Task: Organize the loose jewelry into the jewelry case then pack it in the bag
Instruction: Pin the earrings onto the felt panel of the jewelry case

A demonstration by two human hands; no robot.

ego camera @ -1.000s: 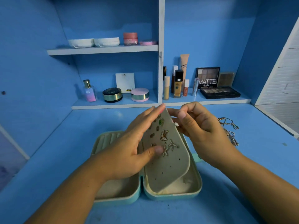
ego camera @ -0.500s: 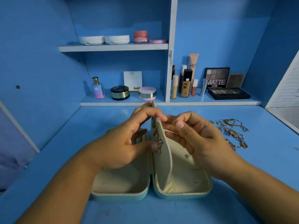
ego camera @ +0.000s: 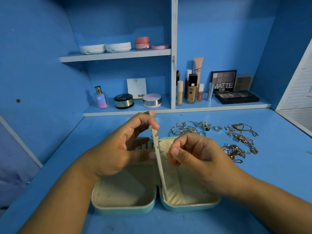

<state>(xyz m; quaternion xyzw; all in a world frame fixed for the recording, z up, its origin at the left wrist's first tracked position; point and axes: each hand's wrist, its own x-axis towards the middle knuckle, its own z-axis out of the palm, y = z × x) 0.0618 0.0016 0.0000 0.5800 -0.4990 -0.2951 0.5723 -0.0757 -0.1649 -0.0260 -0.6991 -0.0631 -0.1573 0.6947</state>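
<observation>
Item 1: jewelry case [ego camera: 125, 209], teal shell with cream lining, lying open flat on the blue table [ego camera: 263, 176], both halves facing up.

Item 2: earring panel [ego camera: 159, 168], the case's cream divider, standing upright at the hinge and seen edge-on. Stud earrings [ego camera: 157, 135] poke through near its upper part.

Item 3: left hand [ego camera: 111, 152], grasping the panel, with the index fingertip curled over its upper edge and the thumb against its left face lower down.

Item 4: right hand [ego camera: 197, 154], fingers curled, thumb and forefinger tips close together just beside the panel's right face (whether they pinch anything cannot be told).

Item 5: loose jewelry, on the table behind and to the right of the case and apart from it: a cluster of rings [ego camera: 189, 128] and a tangle of gold chains [ego camera: 239, 141].

Item 6: lower shelf [ego camera: 185, 110] behind, with a perfume bottle [ego camera: 100, 97], a foundation bottle [ego camera: 192, 90] and an eyeshadow palette [ego camera: 237, 97].
</observation>
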